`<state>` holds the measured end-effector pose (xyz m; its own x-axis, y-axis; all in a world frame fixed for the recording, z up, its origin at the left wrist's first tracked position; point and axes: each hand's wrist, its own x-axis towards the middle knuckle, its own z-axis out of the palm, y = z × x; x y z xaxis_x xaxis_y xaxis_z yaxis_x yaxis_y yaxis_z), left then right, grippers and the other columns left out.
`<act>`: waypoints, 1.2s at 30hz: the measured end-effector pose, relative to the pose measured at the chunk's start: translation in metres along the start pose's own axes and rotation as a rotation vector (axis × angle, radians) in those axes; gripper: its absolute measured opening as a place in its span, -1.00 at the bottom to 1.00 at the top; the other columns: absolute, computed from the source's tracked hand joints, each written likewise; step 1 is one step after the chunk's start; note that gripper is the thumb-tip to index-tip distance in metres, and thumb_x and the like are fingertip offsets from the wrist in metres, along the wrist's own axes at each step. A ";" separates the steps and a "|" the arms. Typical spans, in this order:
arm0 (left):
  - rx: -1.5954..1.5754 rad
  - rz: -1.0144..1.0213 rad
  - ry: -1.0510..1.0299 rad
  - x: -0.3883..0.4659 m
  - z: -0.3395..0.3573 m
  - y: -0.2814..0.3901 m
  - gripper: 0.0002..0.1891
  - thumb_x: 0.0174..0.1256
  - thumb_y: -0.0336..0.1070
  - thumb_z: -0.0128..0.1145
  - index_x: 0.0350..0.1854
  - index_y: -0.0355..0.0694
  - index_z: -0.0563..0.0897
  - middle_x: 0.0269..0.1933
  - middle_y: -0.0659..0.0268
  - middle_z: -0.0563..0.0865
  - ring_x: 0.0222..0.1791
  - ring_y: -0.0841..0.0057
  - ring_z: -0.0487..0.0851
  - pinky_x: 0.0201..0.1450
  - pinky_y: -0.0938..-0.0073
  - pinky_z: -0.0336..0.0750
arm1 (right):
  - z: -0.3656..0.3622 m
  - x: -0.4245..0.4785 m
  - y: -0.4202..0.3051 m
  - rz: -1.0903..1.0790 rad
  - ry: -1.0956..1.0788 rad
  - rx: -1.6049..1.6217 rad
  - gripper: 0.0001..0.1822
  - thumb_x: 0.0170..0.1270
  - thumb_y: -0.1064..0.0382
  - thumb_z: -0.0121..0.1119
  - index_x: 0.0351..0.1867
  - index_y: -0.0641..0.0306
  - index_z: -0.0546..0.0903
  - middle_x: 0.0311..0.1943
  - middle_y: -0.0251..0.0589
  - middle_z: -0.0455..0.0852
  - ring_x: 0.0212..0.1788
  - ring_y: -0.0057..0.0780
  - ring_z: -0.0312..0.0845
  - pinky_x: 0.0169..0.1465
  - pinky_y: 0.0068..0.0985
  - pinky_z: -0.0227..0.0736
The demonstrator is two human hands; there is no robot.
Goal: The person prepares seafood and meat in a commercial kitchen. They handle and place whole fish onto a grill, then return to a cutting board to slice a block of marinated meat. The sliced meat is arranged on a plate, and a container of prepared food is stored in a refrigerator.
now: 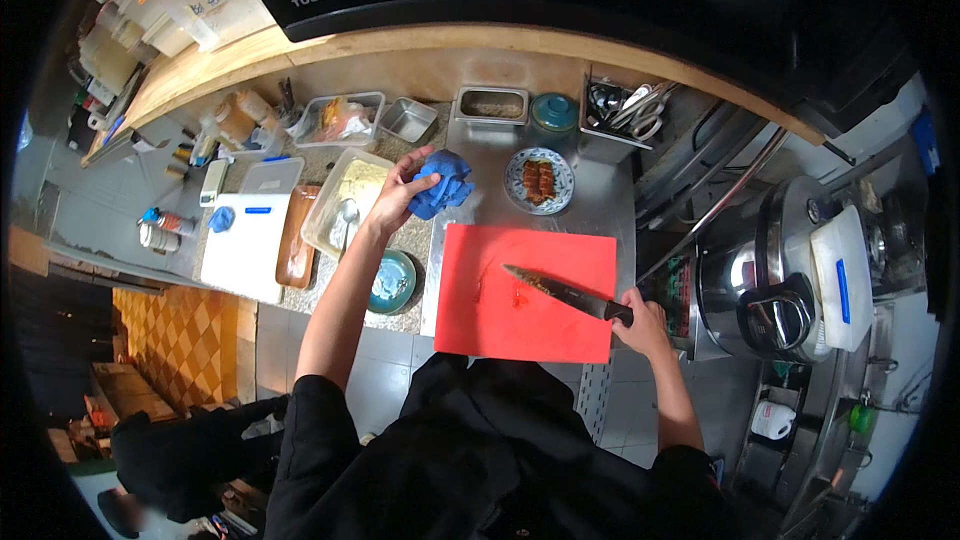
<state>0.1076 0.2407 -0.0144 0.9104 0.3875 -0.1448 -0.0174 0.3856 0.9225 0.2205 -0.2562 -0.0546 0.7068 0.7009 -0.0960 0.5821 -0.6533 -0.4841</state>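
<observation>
My left hand (401, 191) grips a crumpled blue cloth (442, 184), held up left of the blue-and-white patterned plate (514, 195). At the right edge of the red cutting board (487, 315), my right hand (643, 321) is closed round the black handle of a kitchen knife (559, 291). The blade lies over the board, its tip pointing up and left, with brownish residue along it. Small wet reddish smears mark the board. Beyond it, the plate bears browned pieces of food (538, 181), seemingly glazed.
To the left stand a tub of pale food (311, 229) with a spoon, a teal bowl (392, 283), a wooden tray (297, 244) and a white board (244, 255). A utensil bin (611, 124) sits at back right, near a large cooker (742, 270). Another person (195, 457) is at lower left.
</observation>
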 end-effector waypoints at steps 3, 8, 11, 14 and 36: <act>-0.184 -0.024 -0.012 0.041 0.000 -0.036 -0.36 0.32 -0.43 0.33 0.44 -0.25 0.37 0.18 0.09 0.67 0.11 0.34 0.70 0.19 0.29 0.62 | -0.004 -0.005 0.017 0.028 0.014 0.186 -0.55 -0.03 0.26 0.40 -0.11 0.18 0.45 -0.42 0.05 0.74 -0.28 0.12 0.70 -0.22 -0.15 0.50; 0.770 -0.063 0.261 0.074 -0.067 -0.141 -0.43 0.06 -0.38 0.47 0.20 -0.26 0.63 0.06 0.09 0.77 0.02 0.30 0.75 0.14 0.27 0.62 | 0.016 -0.009 0.026 0.182 -0.076 0.365 -0.62 0.02 0.36 0.38 -0.13 0.23 0.48 -0.39 -0.01 0.79 -0.29 -0.25 0.72 -0.16 -0.32 0.51; 0.907 0.044 0.268 0.066 -0.044 -0.139 -0.47 0.04 -0.47 0.42 0.16 -0.24 0.66 -0.04 0.10 0.80 -0.08 0.34 0.76 0.09 0.35 0.61 | 0.030 -0.024 0.041 0.194 -0.025 0.393 -0.69 0.11 0.45 0.31 -0.11 0.28 0.50 -0.46 -0.15 0.79 -0.42 -0.57 0.64 -0.35 -0.44 0.48; 0.554 0.166 0.251 0.055 -0.059 -0.135 -0.54 0.13 -0.61 0.29 0.15 -0.31 0.62 -0.01 0.16 0.77 -0.01 0.43 0.72 0.14 0.41 0.56 | 0.040 -0.019 0.047 0.207 -0.053 0.515 -0.73 0.19 0.50 0.23 -0.07 0.33 0.52 -0.45 -0.22 0.78 -0.51 -0.63 0.61 -0.53 -0.57 0.44; -0.093 0.181 0.685 -0.275 -0.014 -0.051 -0.43 0.18 -0.50 0.22 0.31 -0.32 0.46 0.20 0.15 0.62 0.20 0.39 0.60 0.30 0.35 0.50 | 0.032 0.066 0.058 -0.246 -0.092 0.333 -0.70 0.18 0.25 0.33 -0.09 0.32 0.64 -0.25 0.10 0.77 -0.15 0.12 0.72 -0.11 -0.17 0.59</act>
<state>-0.1479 0.1263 -0.0266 0.4260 0.8793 -0.2128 -0.2068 0.3236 0.9233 0.2880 -0.2383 -0.1167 0.5157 0.8567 -0.0125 0.5562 -0.3459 -0.7557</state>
